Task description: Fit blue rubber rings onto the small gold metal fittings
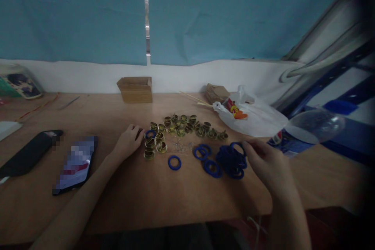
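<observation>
My left hand (129,139) rests on the table, fingers loosely bent and slightly apart, with nothing visible in them. Its fingertips are right beside a blue ring (150,134) lying among the brass-coloured round pieces (161,147); whether they touch it, I cannot tell. On the right, my right hand (268,162) pinches the edge of a tilted blue ring (238,147) at a heap of blue rings (230,160). A single blue ring (174,162) lies flat between the hands. Small thin clear or wire-like bits (179,146) lie near the brass pieces, too blurred to name.
Behind the pieces stands an open cardboard box (136,91). A white plastic bag (253,115), thin sticks (197,99) and a plastic bottle (310,129) are to the right. Left lie a phone (76,164) and a dark device (31,152). The table's front edge is near me.
</observation>
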A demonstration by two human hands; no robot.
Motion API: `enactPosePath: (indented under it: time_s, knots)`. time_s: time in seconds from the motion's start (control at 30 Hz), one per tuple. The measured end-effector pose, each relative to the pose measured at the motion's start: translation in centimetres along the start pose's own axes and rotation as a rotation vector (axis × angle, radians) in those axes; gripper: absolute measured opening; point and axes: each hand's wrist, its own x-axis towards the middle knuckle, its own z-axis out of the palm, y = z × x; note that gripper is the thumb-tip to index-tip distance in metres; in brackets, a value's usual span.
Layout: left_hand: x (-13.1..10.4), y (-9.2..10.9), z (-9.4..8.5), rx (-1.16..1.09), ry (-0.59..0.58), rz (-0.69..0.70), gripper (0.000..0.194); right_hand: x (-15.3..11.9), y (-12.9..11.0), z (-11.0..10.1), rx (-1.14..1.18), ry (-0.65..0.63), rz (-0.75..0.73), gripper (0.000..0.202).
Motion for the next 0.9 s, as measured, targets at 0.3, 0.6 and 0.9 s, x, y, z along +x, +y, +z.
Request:
enactPosePath:
  time_s: [0.3,0.6,0.9]
  knots:
    - [0.0,0.1,-0.2,0.014,0.005,0.01,0.026,-1.2,0.2,1.9,0.093,0.046,-0.005,0.037]
    - [0.0,0.1,-0.2,0.022,0.009,0.021,0.025,-1.4,-0.7,1.7,0.086,0.285,-0.002,0.036]
    - [-0.1,-0.1,0.1,-0.018,0.04,0.032,0.027,-6.6,-9.4,4.2,0.196,0.051,-0.44,0.019]
